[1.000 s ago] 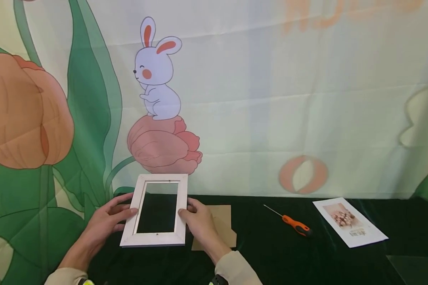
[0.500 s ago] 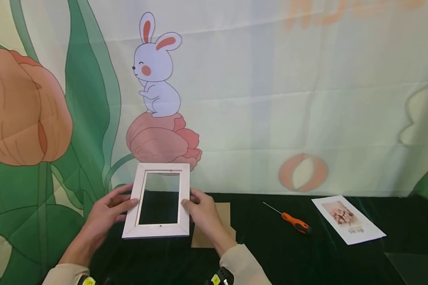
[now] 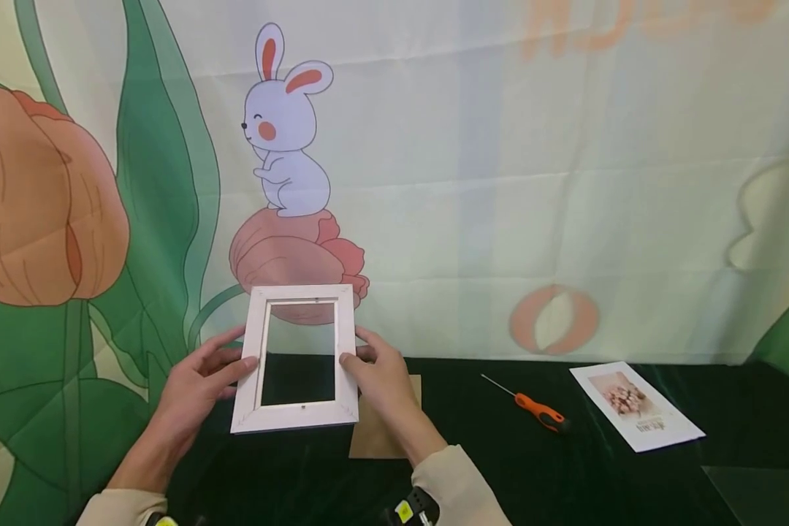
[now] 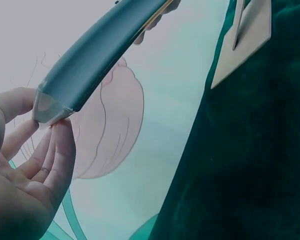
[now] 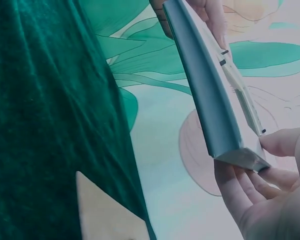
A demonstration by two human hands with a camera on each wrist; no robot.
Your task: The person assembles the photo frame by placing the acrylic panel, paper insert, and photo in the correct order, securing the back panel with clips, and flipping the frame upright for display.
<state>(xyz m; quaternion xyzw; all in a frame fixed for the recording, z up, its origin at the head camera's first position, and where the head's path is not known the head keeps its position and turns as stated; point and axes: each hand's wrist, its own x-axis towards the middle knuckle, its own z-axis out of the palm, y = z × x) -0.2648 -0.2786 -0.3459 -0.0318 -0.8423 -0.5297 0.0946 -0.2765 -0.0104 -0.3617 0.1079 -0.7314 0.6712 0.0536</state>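
Observation:
An empty white picture frame (image 3: 296, 418) is held up off the table, tilted, and I can see the backdrop and dark cloth through its opening. My left hand (image 3: 193, 387) grips its left side, thumb on the near face and fingers behind. On the opposite side, my right hand (image 3: 381, 372) pinches the frame in the same way. From the left wrist, the bottom edge of the frame (image 4: 95, 60) looks bluish, with the fingers (image 4: 62, 155) at its end. The right wrist view shows small dark tabs along the inner edge of the frame (image 5: 205, 95).
A brown backing board (image 3: 371, 442) lies behind my right forearm, partly hidden. Right of it are an orange-handled screwdriver (image 3: 539, 410), a printed picture card (image 3: 657, 431) and a clear sheet (image 3: 756, 493) on dark green cloth (image 3: 500, 482). A printed backdrop (image 3: 434, 219) hangs behind.
Both hands have raised the frame and moved it slightly right, and it now stands more upright. The screwdriver, card and clear sheet have stayed in place on the cloth.

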